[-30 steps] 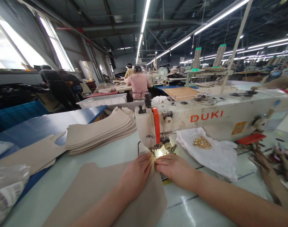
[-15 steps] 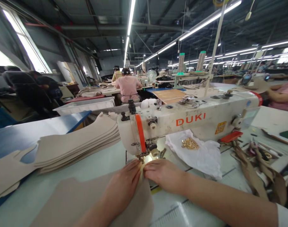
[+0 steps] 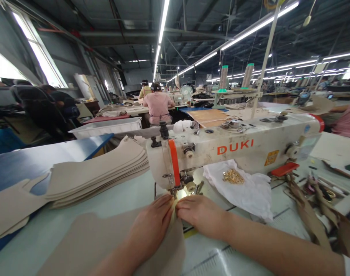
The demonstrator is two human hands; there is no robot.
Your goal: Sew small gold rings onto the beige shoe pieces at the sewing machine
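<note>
A beige fabric panel [image 3: 102, 234] lies on the machine bed, with its edge under the lit needle area of a white sewing machine [image 3: 235, 143]. My left hand [image 3: 151, 224] rests over the panel, its fingers pressed together and gripping the fabric just left of the presser foot [image 3: 175, 191]. From the right, my right hand [image 3: 203, 214] pinches the panel's edge close to the needle. Both sets of fingertips are almost touching there, so the exact stitching point is partly hidden.
Stacked beige panels [image 3: 97, 174] lie at left. Behind my right hand, gold metal pieces [image 3: 233, 176] sit on a white cloth [image 3: 255, 191]. Brown strips [image 3: 307, 214] and a small tray [image 3: 343, 201] are at right. A person in pink [image 3: 159, 103] sits ahead.
The view has shifted slightly, so the surroundings appear a little farther right. Both hands keep their hold on the fabric beside the needle, with little visible movement.
</note>
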